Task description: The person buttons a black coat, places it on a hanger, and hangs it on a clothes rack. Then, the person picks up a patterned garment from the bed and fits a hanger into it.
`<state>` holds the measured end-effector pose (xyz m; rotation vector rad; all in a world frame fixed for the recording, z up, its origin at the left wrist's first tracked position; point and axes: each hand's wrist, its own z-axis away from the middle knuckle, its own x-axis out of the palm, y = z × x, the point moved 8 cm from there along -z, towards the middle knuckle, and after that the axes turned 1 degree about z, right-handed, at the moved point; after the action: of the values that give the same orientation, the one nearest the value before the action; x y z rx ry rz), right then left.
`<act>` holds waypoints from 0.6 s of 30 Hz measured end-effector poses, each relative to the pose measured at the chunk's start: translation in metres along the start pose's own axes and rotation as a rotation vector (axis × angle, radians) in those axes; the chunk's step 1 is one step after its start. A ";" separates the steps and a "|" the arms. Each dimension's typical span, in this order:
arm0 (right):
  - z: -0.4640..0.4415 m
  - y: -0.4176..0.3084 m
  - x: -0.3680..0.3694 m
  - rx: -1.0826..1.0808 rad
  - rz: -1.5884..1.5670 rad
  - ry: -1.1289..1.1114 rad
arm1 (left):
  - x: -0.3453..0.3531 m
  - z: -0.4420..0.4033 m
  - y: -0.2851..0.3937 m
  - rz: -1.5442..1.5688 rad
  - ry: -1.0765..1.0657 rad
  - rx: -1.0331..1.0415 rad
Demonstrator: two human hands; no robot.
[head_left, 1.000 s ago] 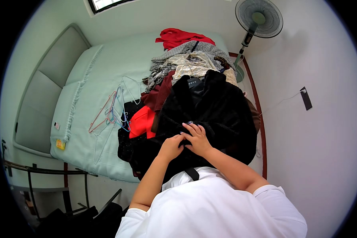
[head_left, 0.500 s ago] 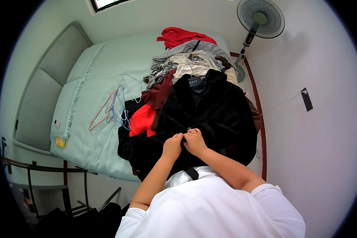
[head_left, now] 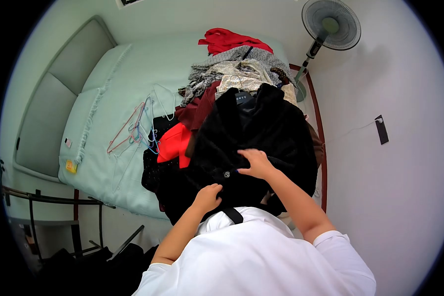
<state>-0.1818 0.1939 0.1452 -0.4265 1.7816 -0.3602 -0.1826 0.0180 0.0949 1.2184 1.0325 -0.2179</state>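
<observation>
A black furry coat [head_left: 281, 123] lies on the pile of clothes at the bed's edge, its collar facing away from me and a dark label showing inside the neck. A round button [head_left: 226, 174] shows on its front, between my hands. My right hand [head_left: 255, 164] is over the coat to the right of the button, thumb and fingers apart, holding nothing. Lower left, my left hand [head_left: 208, 197] has its fingers curled together at the coat's lower front; what they hold, if anything, is hidden.
Several hangers [head_left: 138, 129] lie on the bed [head_left: 148, 64] at the left. Bright red cloth [head_left: 175, 143] and patterned clothes [head_left: 246, 73] surround the coat. A standing fan [head_left: 330, 24] is at the back right. A dark metal frame [head_left: 49, 198] stands lower left.
My hands, earlier together at the coat's front, have moved apart. The left went down and left, the right moved right and its fingers spread. The button has come into view.
</observation>
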 end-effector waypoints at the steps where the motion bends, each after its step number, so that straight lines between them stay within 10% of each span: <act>1: 0.008 0.018 0.028 0.150 0.001 -0.335 | 0.001 0.002 0.002 0.003 0.002 -0.003; 18: 0.134 0.007 0.074 0.120 -0.088 -0.319 | 0.031 0.007 0.000 -0.203 -0.125 -0.377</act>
<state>-0.0688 0.1635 0.0461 -0.4512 1.4266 -0.4328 -0.1616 0.0239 0.0713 0.7513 1.0331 -0.2408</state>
